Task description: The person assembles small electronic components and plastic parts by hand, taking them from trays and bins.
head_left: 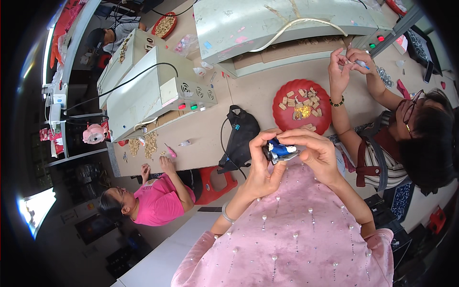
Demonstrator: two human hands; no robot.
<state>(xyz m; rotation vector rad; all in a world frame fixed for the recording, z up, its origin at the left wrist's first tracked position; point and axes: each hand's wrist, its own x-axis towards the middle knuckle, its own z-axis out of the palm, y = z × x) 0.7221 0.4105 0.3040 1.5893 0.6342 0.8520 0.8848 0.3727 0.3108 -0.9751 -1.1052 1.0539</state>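
Close in front of my chest, both hands meet around a small blue-and-white piece with a dark and silvery base (282,149); its exact kind is not clear. My left hand (262,167) grips it from the left, fingers curled behind and thumb beneath. From the right, my right hand (318,153) closes over it, its fingertips on the top. Just beyond my fingers lies a red scalloped plate (282,107) with several small tan pieces (311,99) on it.
A black bag (241,134) lies left of the plate. Long pale metal machines (282,28) with cables stand on the bench. At the right, a co-worker's hands (351,67) hold a small blue-and-white item. Another person in pink (160,198) sits at the left by a red stool (217,184).
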